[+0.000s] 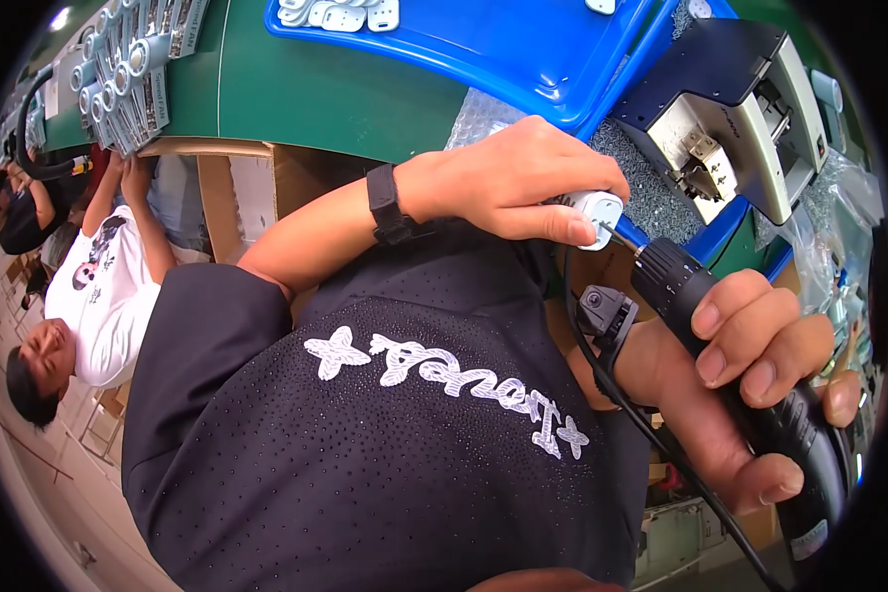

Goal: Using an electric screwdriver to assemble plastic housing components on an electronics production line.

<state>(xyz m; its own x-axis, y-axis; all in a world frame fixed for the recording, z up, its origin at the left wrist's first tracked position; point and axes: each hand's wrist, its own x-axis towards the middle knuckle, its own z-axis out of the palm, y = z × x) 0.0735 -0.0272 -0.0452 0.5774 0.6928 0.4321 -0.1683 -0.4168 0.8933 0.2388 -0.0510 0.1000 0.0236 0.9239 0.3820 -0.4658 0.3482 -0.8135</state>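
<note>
My left hand point(523, 178), with a black band on its wrist, is closed around a small white plastic housing point(602, 209). Only the housing's rounded end shows past my thumb and fingers. A black electric screwdriver point(673, 284) lies in the grip of my right hand point(750, 345), tilted up toward the left. Its thin bit reaches the end face of the housing and seems to touch it; whether a screw sits there is too small to tell. Above my left hand is a blue tray point(464, 47) with several white plastic parts point(345, 16).
A screw feeder point(710, 109) stands at the upper right beside many loose small screws point(633, 163). Handheld fans point(118, 84) crowd the green table point(335, 89) at upper left. An opened cardboard box point(217, 202) sits below its edge. Co-workers point(109, 286) are at the left.
</note>
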